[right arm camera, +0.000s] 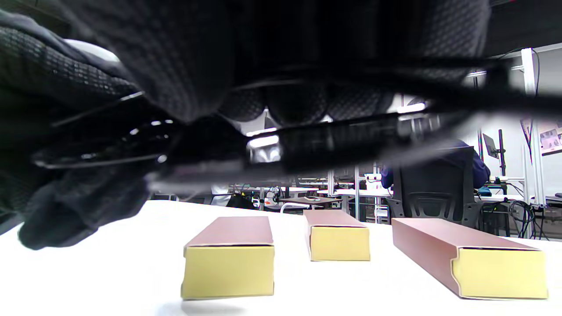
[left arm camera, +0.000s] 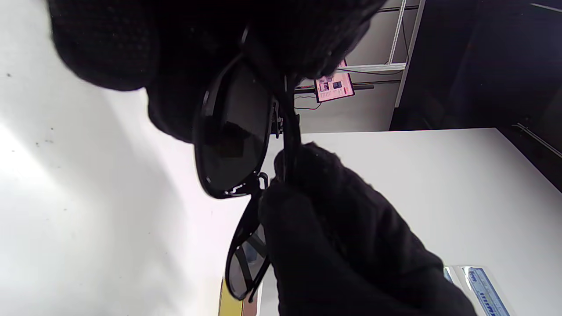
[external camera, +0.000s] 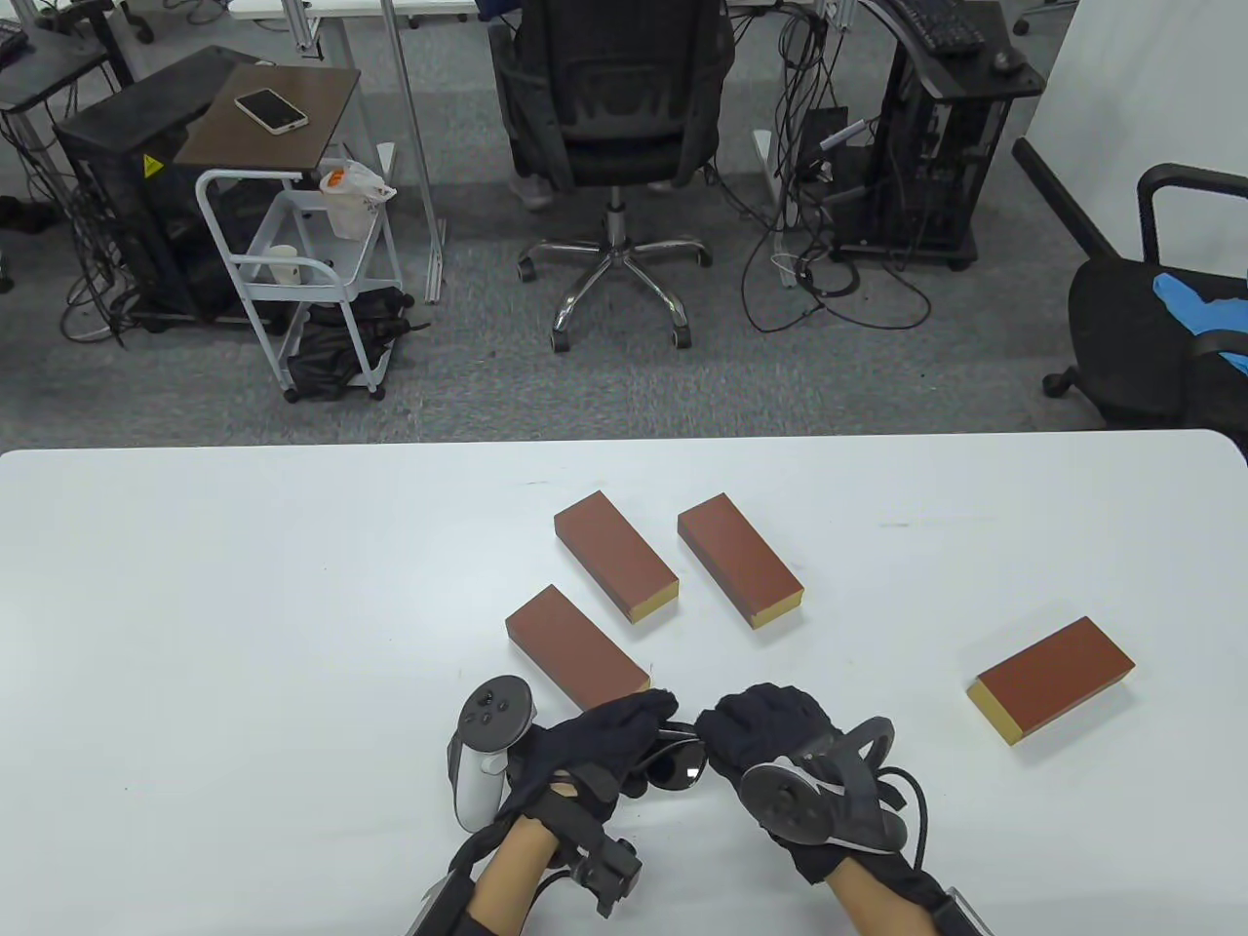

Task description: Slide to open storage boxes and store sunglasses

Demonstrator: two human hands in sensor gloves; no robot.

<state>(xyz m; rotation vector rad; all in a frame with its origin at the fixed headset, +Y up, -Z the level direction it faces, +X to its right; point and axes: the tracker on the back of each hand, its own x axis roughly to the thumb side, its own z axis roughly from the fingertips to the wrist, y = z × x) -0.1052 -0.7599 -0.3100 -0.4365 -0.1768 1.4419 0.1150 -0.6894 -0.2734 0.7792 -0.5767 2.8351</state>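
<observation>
Sunglasses (external camera: 676,762) sit between the two hands, low over the white table (external camera: 244,604), close to its near edge. They are black with dark lenses. The left hand (external camera: 595,751) pinches one end of the sunglasses with its fingers curled round the frame. The right hand (external camera: 770,736) pinches the other end, with its fingers curled round a thin arm of the sunglasses (the left wrist view shows this best). Each hand has a tracker strapped on its back.

Just past the sunglasses, almost touching the left hand's fingertips, lies the nearest brown box (external camera: 575,648). It is long and flat, with a yellow end that faces the hands. It looks closed.

A bit farther from the sunglasses lie two more brown boxes side by side, the left one (external camera: 616,568) and the right one (external camera: 740,571). Both point their yellow ends toward the hands, and both look closed.

Well off to the right of the sunglasses lies a fourth brown box (external camera: 1051,680), alone. Its yellow end faces the left.

Beyond the table, far from the sunglasses, stands a black office chair (external camera: 617,117) on the grey floor. To the left of it is a white cart (external camera: 292,273), and a phone (external camera: 271,109) lies on a small brown top.
</observation>
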